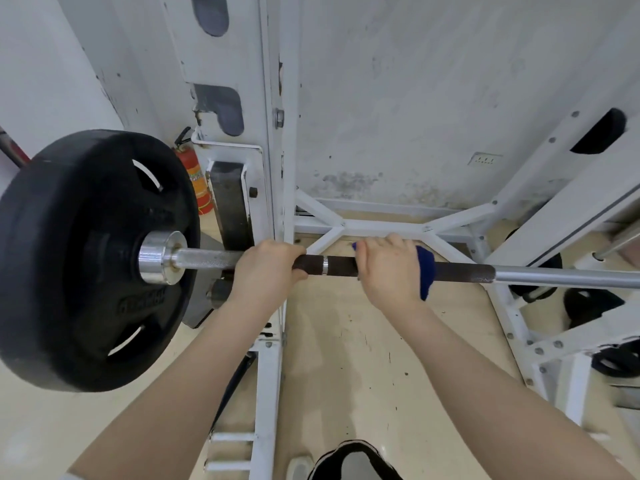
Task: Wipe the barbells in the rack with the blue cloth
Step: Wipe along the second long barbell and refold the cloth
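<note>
Head view: a look down over two bare forearms reaching from the bottom of the frame up to a bar across the middle.
Barbell (460,271): a long bar running from the left edge to the right edge at mid-height, resting in the rack; dark knurled sections lie near the hands and plain silver metal shows further right.
Weight plate (86,261): a large black disc with slots, fixed on the bar's left end, filling the left middle of the frame.
Left hand (266,271): just left of centre, fingers curled over the bar, gripping it bare beside the silver sleeve.
Right hand (388,268): just right of centre, clenched around the bar with the cloth pressed under the palm.
Blue cloth (426,271): dark blue, wrapped around the bar beneath the right hand; it shows mostly at the hand's right side, with a small corner at the fingertips.
Rack (273,140): white painted steel, scuffed; an upright rises through the centre-left, and cross braces sit behind the hands.
Fire extinguisher (195,181): red and orange, standing behind the plate, centre-left.
Floor (346,358): pale beige, lower centre.
</note>
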A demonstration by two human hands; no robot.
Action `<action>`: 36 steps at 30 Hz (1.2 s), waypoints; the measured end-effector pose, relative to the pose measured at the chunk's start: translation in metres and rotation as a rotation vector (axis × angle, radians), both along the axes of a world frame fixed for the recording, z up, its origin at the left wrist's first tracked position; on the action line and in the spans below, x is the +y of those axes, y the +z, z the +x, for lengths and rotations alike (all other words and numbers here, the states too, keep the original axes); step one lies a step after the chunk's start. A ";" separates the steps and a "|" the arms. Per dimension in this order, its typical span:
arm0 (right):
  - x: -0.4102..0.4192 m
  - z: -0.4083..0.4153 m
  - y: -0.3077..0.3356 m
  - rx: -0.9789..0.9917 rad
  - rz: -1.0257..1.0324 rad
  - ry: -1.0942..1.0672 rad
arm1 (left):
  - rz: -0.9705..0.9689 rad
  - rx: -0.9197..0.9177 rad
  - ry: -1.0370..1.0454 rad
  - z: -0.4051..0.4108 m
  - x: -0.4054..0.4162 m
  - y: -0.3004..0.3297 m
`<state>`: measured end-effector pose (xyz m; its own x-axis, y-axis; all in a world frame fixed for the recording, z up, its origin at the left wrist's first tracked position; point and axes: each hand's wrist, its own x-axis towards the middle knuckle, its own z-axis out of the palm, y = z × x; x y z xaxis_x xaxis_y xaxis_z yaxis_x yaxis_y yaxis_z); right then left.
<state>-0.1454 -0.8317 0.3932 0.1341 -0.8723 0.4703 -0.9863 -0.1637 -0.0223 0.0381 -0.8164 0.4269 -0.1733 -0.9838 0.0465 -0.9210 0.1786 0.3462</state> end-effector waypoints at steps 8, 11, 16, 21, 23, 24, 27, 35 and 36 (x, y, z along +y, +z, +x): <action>-0.005 -0.030 -0.001 0.210 0.044 0.100 | -0.047 -0.066 0.038 -0.012 0.004 0.001; -0.002 -0.081 -0.002 0.299 0.119 -0.026 | -0.030 -0.101 0.005 -0.030 0.007 0.001; -0.005 -0.037 0.006 0.187 -0.001 0.155 | -0.102 0.035 -0.125 -0.066 0.013 0.000; -0.005 -0.099 0.010 0.388 -0.001 0.263 | -0.053 0.000 -0.192 -0.097 0.011 -0.003; 0.000 -0.128 0.014 0.504 0.080 0.188 | -0.049 0.012 -0.225 -0.108 0.012 -0.006; 0.001 -0.137 0.015 0.513 0.119 0.152 | -0.053 -0.001 -0.242 -0.113 0.011 -0.008; 0.000 -0.124 0.019 0.386 0.134 0.085 | -0.093 -0.031 -0.224 -0.120 0.013 -0.013; 0.010 -0.158 0.017 0.112 0.183 0.078 | -0.215 -0.028 -0.103 -0.131 0.014 -0.015; 0.014 -0.167 0.015 0.070 0.206 -0.006 | -0.221 -0.021 -0.101 -0.132 0.015 -0.016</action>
